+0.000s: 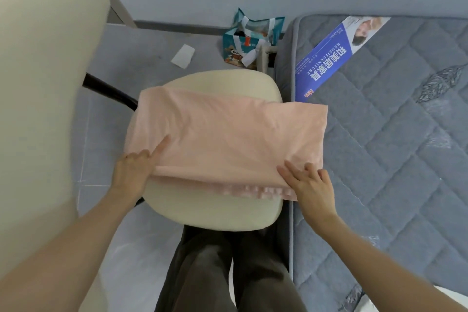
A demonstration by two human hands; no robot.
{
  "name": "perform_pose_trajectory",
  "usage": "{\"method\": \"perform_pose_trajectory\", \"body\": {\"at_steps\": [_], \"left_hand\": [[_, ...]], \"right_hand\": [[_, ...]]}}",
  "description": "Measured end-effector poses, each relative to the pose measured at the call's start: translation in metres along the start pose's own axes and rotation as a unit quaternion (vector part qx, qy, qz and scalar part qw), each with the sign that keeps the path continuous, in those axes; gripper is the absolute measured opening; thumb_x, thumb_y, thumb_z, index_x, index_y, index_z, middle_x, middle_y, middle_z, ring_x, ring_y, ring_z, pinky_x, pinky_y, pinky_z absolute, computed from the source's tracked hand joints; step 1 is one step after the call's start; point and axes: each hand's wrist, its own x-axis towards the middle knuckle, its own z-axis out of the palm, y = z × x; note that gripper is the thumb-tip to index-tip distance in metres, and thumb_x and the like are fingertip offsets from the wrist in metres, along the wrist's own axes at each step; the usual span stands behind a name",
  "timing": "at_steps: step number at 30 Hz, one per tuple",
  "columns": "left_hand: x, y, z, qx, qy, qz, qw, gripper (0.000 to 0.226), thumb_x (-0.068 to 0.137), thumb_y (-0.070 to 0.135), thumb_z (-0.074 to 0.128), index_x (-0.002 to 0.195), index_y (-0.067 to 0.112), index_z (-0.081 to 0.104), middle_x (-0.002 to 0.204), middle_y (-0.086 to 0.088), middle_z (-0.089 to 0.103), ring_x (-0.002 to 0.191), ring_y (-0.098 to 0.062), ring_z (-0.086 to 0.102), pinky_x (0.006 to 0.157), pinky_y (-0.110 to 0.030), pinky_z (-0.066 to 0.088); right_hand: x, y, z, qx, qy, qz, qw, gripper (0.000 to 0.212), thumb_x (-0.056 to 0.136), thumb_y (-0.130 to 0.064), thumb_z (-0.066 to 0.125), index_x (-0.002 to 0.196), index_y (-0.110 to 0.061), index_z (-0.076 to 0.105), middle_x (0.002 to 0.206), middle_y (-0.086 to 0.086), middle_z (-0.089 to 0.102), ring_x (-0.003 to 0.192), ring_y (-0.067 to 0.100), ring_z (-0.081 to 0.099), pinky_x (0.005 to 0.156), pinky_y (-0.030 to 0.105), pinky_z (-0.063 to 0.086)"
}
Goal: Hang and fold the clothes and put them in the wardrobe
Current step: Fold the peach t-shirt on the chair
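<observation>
**Pink garment folded on the cream stool**

The only legible writing is on the long blue paper label [329,58] lying diagonally on the grey quilted mattress [392,147], to the right of the round cream padded stool seat [210,208]. It has a row of large white Chinese characters, a line of Latin capitals beside them that reads "HEMEIFURNITURE", and a small pinkish "Hm" mark at the end nearest the stool. The finer print is too small to read.

Beyond the stool, against the wall, stands a teal printed carrier bag [250,38] with white strap handles. Its mouth gapes, but what is inside cannot be made out. A white slip of paper [182,56] lies on the floor to the far left of the stool.

The pale pink cloth garment [228,134] lies folded into a broad rectangle across the stool seat, its right end overhanging onto the mattress edge.

The left hand [131,172] is at the garment's near left corner — index finger [162,144] straight and laid on top of the cloth, the other fingers curled. The thumb is hidden, so I cannot tell whether it pinches the fold. The right hand [311,185] lies flat on the near right corner, fingers straight and slightly spread, pressing the cloth down.

A cream upholstered chair back [43,83] looms left of the stool, and dark grey trousers [228,273] show on the near side of it.
</observation>
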Motion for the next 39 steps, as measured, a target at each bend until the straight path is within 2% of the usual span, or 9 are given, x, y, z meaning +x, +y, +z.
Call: {"method": "perform_pose_trajectory", "body": {"at_steps": [4, 7, 10, 13, 20, 24, 29, 32, 39], "left_hand": [[-0.001, 0.013, 0.017, 0.040, -0.115, -0.021, 0.992, 0.084, 0.094, 0.020, 0.046, 0.149, 0.031, -0.017, 0.126, -0.002, 0.049, 0.110, -0.020, 0.052, 0.084, -0.031, 0.043], [-0.001, 0.022, 0.009, -0.008, -0.166, -0.060, 0.984, 0.095, 0.080, 0.024, 0.063, 0.152, 0.027, 0.001, 0.132, -0.006, 0.036, 0.119, -0.024, 0.040, 0.087, -0.033, 0.040], [0.012, 0.043, -0.008, -0.130, -0.029, -0.063, 0.989, 0.065, 0.081, 0.022, 0.059, 0.142, 0.018, 0.038, 0.129, -0.011, 0.041, 0.117, -0.030, 0.040, 0.090, -0.038, 0.037], [0.039, 0.079, -0.019, -0.227, 0.071, -0.017, 0.971, 0.064, 0.091, 0.014, 0.048, 0.150, 0.021, 0.024, 0.153, -0.006, 0.025, 0.140, -0.027, 0.023, 0.110, -0.042, 0.024], [0.115, 0.138, 0.007, -0.244, 0.071, 0.011, 0.967, 0.060, 0.101, 0.027, 0.028, 0.147, 0.036, -0.011, 0.159, 0.009, -0.011, 0.147, -0.017, -0.011, 0.114, -0.051, -0.011], [0.126, 0.104, 0.037, -0.185, 0.113, -0.032, 0.976, 0.062, 0.092, 0.055, 0.026, 0.149, 0.041, 0.006, 0.161, 0.003, -0.002, 0.147, -0.028, -0.002, 0.109, -0.061, -0.011], [0.136, 0.075, 0.039, -0.224, 0.078, -0.129, 0.963, 0.061, 0.096, 0.052, 0.026, 0.149, 0.042, -0.001, 0.160, -0.006, -0.012, 0.145, -0.035, -0.010, 0.111, -0.064, -0.007], [0.141, 0.081, 0.018, -0.233, 0.056, -0.116, 0.964, 0.062, 0.098, 0.046, 0.027, 0.150, 0.039, -0.007, 0.159, -0.005, -0.018, 0.145, -0.035, -0.014, 0.110, -0.065, -0.005], [0.176, 0.113, -0.042, -0.165, 0.069, 0.191, 0.965, 0.055, 0.100, 0.036, 0.041, 0.150, 0.037, 0.018, 0.158, -0.004, 0.011, 0.144, -0.024, 0.012, 0.114, -0.054, 0.010]], "right_hand": [[0.001, -0.003, 0.019, 0.024, -0.102, 0.003, 0.994, 0.075, 0.086, -0.005, 0.050, 0.150, -0.031, 0.020, 0.157, -0.005, 0.024, 0.123, 0.025, 0.041, 0.098, 0.033, 0.030], [0.001, -0.009, 0.010, 0.060, -0.046, 0.048, 0.996, 0.051, 0.081, 0.001, 0.055, 0.122, -0.028, 0.062, 0.124, -0.007, 0.063, 0.106, 0.024, 0.052, 0.097, 0.035, 0.032], [0.017, -0.025, 0.002, 0.166, 0.100, 0.087, 0.977, 0.053, 0.062, 0.016, 0.065, 0.105, -0.014, 0.073, 0.108, 0.005, 0.072, 0.096, 0.033, 0.063, 0.089, 0.043, 0.048], [0.056, -0.052, -0.009, 0.233, 0.164, 0.087, 0.955, 0.066, 0.066, 0.015, 0.058, 0.127, -0.010, 0.061, 0.135, 0.011, 0.057, 0.118, 0.035, 0.056, 0.102, 0.047, 0.043], [0.141, -0.074, 0.017, 0.236, 0.079, 0.103, 0.963, 0.070, 0.083, -0.026, 0.007, 0.153, -0.019, 0.016, 0.161, 0.001, 0.007, 0.149, 0.023, 0.004, 0.119, 0.046, -0.002], [0.145, -0.035, 0.053, 0.198, 0.080, 0.141, 0.967, 0.057, 0.095, -0.042, 0.013, 0.152, -0.037, 0.011, 0.162, -0.003, 0.005, 0.149, 0.022, 0.001, 0.117, 0.046, -0.006], [0.132, -0.003, 0.062, 0.203, 0.058, 0.212, 0.954, 0.056, 0.098, -0.048, 0.010, 0.152, -0.037, 0.003, 0.161, -0.011, -0.002, 0.148, 0.025, -0.009, 0.116, 0.045, -0.015], [0.124, -0.012, 0.046, 0.257, 0.051, 0.191, 0.946, 0.055, 0.101, -0.039, 0.025, 0.153, -0.034, 0.008, 0.162, 0.000, 0.001, 0.147, 0.028, -0.005, 0.117, 0.051, -0.009], [0.056, -0.059, 0.035, 0.316, 0.097, 0.049, 0.943, 0.055, 0.084, -0.044, 0.057, 0.135, -0.027, 0.048, 0.136, -0.003, 0.046, 0.106, 0.022, 0.044, 0.087, 0.038, 0.048]]}}
